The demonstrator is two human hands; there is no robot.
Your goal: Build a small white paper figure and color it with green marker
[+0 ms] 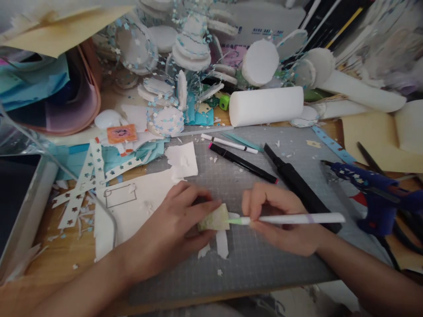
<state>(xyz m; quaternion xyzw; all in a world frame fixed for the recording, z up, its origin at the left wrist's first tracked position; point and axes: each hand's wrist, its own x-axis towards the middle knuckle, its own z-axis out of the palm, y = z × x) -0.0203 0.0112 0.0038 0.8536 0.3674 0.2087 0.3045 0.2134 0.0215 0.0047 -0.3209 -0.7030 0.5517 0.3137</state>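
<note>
My left hand (172, 224) pinches a small greenish-white paper piece (214, 219) against the grey cutting mat (251, 259). My right hand (280, 220) grips a white marker (297, 218) with a green tip, and the tip touches the right edge of the paper piece. Both hands rest low on the mat near its front edge. White paper scraps (222, 244) lie just below the piece.
Two more markers (243, 164), a thick black tool (299, 185) and a blue glue gun (373, 191) lie on the right. A white foam cylinder (266, 105) and several foam discs (191, 48) crowd the back. Star-punched paper strips (89, 176) and a tablet (16, 193) sit left.
</note>
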